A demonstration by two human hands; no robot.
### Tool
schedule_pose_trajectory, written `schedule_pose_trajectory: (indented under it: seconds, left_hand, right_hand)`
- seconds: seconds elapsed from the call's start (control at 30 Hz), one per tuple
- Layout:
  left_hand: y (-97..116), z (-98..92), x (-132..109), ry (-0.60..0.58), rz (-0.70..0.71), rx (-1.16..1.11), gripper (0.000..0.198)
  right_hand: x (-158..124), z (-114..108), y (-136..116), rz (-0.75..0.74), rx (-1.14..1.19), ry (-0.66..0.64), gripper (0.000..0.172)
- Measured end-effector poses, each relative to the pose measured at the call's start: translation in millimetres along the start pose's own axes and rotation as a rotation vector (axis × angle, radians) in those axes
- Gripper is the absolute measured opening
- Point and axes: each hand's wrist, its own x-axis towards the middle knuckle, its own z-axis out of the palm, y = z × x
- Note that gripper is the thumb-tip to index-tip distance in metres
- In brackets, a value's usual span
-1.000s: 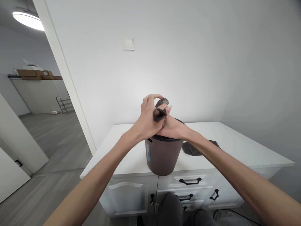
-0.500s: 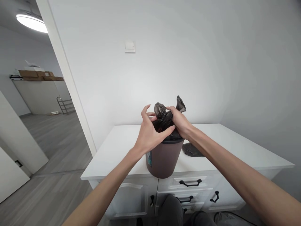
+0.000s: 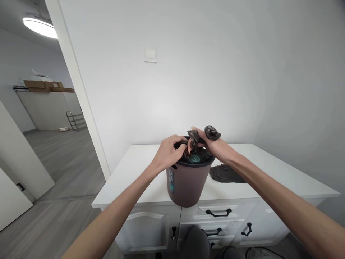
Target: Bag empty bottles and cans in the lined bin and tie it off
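A brown trash can [image 3: 188, 183] with a black rim and a label on its side stands near the front edge of the white cabinet top. In its mouth is a black plastic garbage bag [image 3: 194, 138], its top bunched up above the rim. My right hand [image 3: 211, 142] is closed around the gathered bag, and one loose end sticks up over the wrist. At the left of the opening, my left hand [image 3: 171, 149] pinches a dark fold of the same bag. Parts of the fingers are hidden in the plastic.
Another piece of black plastic [image 3: 226, 174] lies flat on the white cabinet [image 3: 283, 176], right of the can. Black handles [image 3: 219, 212] stick out from the cabinet front. A wall with a light switch [image 3: 150, 55] rises behind; a doorway opens at left.
My left hand has gone from spread fingers to a pinch on the bag at the rim. The right hand has lowered slightly with the bunched plastic, exposing more of the can's opening.
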Motion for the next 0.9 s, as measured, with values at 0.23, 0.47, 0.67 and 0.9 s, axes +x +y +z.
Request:
schedule_pose_trajectory:
  seconds: [0.23,0.47,0.67,0.9]
  left_hand:
    - [0,-11.1,3,-0.048,-0.129,-0.172,0.014]
    - [2,-10.3,0,-0.017,-0.118,-0.169,0.008]
    - [2,-8.0,-5,-0.123,0.036,0.042,0.01]
    - [5,-13.0,6,0.029,-0.227,-0.254,0.052]
  right_hand:
    - [-9,-29,3,-0.236,-0.236,-0.199,0.023]
    - [1,-17,30,-0.409,-0.492,0.128,0.052]
    - [8,6,33,-0.539,-0.634,0.369,0.039]
    - [7,18,30,-0.609,-0.795,0.493,0.033]
